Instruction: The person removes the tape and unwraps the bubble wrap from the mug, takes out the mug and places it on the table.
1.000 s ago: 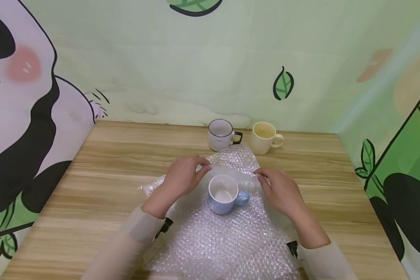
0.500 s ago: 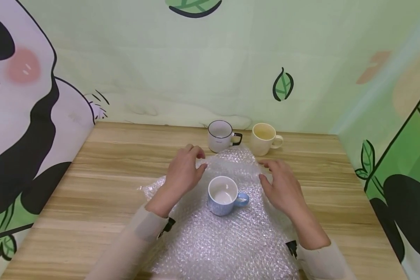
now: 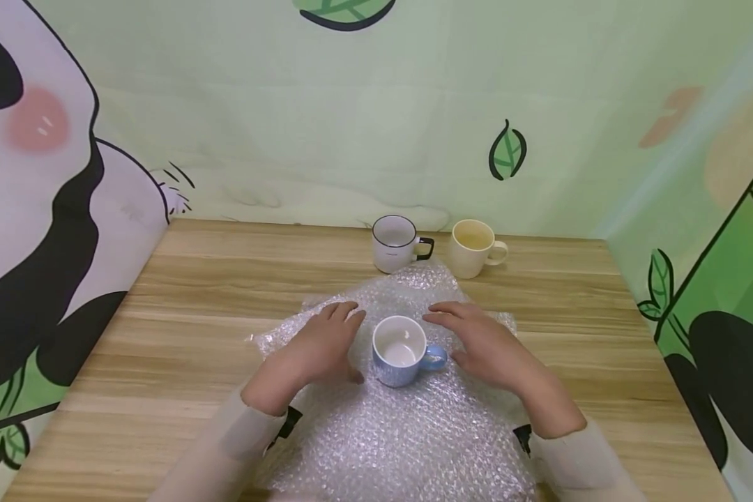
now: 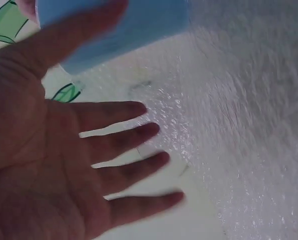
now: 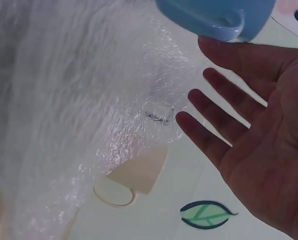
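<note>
A light blue mug (image 3: pixel 397 369) with a white inside stands upright on a sheet of bubble wrap (image 3: pixel 414 446), its handle toward the right. Beside the mug on the left is my left hand (image 3: pixel 320 348), fingers extended and apart from it in the head view. My right hand (image 3: pixel 486 345) reaches in from the other side, close to the handle. Spread, nearly straight fingers (image 4: pixel 123 135) show in the left wrist view, holding nothing. In the right wrist view the thumb lies near the blue mug (image 5: pixel 224 20); whether it touches cannot be told.
Behind the bubble wrap stand a white mug (image 3: pixel 394 244) with a dark rim and black handle, and a pale yellow mug (image 3: pixel 469 254). They are near the back edge of the wooden table (image 3: pixel 213 279), against a printed green backdrop (image 3: pixel 326 139).
Both hands were at the far edge of a raised bubble wrap flap. They have let it go and come down nearer the blue mug. The mug has stayed in place.
</note>
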Tool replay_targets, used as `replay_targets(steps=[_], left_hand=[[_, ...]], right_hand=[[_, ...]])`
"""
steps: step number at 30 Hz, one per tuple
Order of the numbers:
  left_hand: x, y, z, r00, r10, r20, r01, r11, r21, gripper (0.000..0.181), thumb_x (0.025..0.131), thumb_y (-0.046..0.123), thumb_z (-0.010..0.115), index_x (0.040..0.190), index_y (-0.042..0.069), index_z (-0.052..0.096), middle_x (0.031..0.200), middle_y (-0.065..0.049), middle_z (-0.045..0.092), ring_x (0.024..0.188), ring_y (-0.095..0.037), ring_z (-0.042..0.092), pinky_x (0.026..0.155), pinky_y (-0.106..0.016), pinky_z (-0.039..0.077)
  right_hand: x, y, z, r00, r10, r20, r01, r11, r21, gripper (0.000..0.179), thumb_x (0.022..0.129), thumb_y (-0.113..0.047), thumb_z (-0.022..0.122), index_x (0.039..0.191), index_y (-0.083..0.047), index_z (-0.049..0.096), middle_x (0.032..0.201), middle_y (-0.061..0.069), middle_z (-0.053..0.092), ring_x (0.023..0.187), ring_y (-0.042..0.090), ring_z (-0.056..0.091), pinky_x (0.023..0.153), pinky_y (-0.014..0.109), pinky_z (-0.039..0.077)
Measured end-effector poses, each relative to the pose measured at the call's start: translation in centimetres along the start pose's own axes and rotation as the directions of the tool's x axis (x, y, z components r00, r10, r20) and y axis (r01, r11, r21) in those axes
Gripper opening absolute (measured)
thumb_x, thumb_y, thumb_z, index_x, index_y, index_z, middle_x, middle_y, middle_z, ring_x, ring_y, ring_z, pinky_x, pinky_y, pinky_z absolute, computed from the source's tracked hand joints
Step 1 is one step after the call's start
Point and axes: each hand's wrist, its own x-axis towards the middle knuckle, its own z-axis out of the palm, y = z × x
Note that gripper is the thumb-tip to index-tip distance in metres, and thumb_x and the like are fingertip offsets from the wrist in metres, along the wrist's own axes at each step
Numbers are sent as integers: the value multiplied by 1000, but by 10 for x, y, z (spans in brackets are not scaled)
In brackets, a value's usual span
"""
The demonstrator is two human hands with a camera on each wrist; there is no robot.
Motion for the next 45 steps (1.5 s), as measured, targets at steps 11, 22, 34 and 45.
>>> replay_targets(steps=[11, 22, 34, 45], left_hand=[[-29, 21, 24, 964, -182, 192, 182, 983, 18, 154, 46, 57, 99, 166, 6, 17, 173, -23, 0, 155, -58, 4, 102, -92, 17], [-31, 31, 50, 946, -233, 226, 218, 972, 86, 163, 38, 60, 99, 166, 8, 14, 174, -21, -5, 155, -58, 1, 101, -92, 23], [-30, 30, 57, 948, -237, 212, 221, 971, 97, 163, 38, 61, 99, 167, 9, 13, 174, -19, -7, 156, -57, 1, 101, -90, 25], [-29, 27, 59, 948, -238, 213, 226, 971, 81, 164, 38, 61, 99, 167, 9, 12, 174, -19, -8, 156, -57, -1, 100, -90, 27]], right_hand=[[19, 6, 5, 986, -113, 125, 128, 985, -116, 96, 71, 25, 64, 156, -18, 47, 165, 6, 42, 153, 36, 37, 122, 55, 38], [38, 18, 20, 985, -85, 151, 114, 974, -195, 100, 76, -10, 89, 161, -23, 39, 172, 9, 27, 156, 42, 29, 123, 61, 32], [58, 26, 22, 959, 35, 281, 13, 986, -165, 116, 69, -22, 96, 164, -23, 30, 175, 15, 11, 156, 50, 20, 121, 67, 31], [68, 32, 23, 925, 78, 372, -27, 990, -140, 121, 67, -22, 97, 165, -25, 27, 174, 18, 8, 156, 49, 19, 123, 65, 29]])
